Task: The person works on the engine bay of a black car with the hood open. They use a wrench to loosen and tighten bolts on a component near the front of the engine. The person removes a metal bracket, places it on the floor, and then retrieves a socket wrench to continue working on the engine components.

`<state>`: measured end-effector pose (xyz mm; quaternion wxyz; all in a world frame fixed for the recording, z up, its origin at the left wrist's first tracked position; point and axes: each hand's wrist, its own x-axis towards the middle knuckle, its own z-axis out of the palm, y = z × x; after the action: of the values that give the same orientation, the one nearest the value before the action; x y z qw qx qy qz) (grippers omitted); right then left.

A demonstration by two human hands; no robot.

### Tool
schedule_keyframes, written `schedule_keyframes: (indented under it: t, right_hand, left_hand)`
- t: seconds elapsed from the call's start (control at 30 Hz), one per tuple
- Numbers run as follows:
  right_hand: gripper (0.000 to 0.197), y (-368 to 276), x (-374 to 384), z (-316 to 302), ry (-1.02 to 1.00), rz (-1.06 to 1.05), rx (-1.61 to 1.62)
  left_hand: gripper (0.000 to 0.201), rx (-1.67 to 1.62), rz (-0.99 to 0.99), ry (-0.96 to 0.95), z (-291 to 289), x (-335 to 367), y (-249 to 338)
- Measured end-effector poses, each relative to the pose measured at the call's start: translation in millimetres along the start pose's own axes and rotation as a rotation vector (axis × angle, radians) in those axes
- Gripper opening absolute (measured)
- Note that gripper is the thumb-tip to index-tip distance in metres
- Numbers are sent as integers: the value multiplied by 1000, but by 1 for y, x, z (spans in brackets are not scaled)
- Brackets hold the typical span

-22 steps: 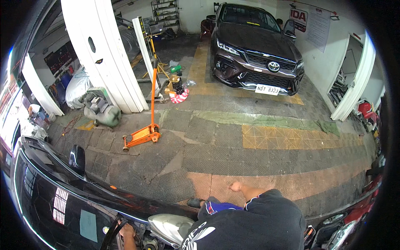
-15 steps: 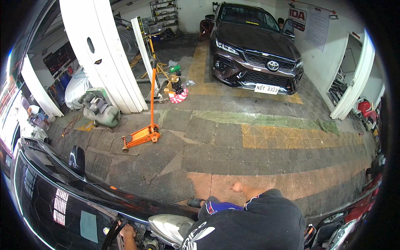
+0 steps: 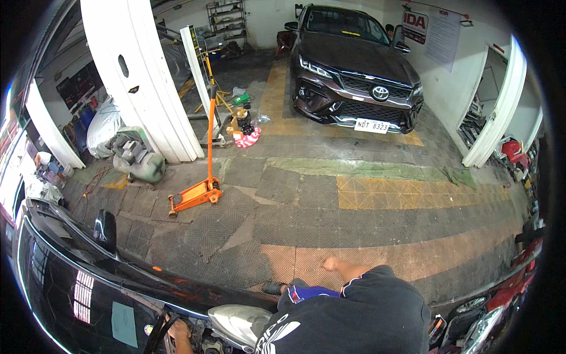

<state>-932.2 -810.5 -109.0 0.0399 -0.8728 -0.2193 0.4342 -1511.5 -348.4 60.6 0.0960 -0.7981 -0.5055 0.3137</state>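
My left hand (image 3: 178, 331) reaches in under the edge of the black car (image 3: 177, 289), beside its headlight (image 3: 239, 321). Its fingers curl against a black rubber-looking strip (image 3: 158, 331), partly hidden in shadow. To the right, past my dark shirt (image 3: 359, 315), my right hand (image 3: 331, 264) hangs above the floor mats. Its fingers are folded in, and nothing shows in them. The left forearm comes up from the lower edge, and the right one emerges from a short sleeve.
An orange floor jack (image 3: 197, 197) stands ahead with its handle upright. Behind it are a white pillar (image 3: 138, 82) and a green-grey air compressor (image 3: 138, 159). A dark SUV (image 3: 356, 71) is parked at the back. A red vehicle (image 3: 510, 295) borders the right.
The surroundings have shifted slightly left in view as my head turned a little. Both hands keep nearly the same positions.
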Motion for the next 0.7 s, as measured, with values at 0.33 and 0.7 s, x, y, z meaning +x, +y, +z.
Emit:
schedule_keyframes:
  t: [0.33, 0.7]
  right_hand:
    - [61, -9, -13, -10, -21, -136, -47]
    - [61, -18, -36, -7, -1, -12, -76]
  left_hand:
    - [83, 2, 11, -80, -3, -4, 1]
    - [55, -41, 17, -28, 13, 9, -4]
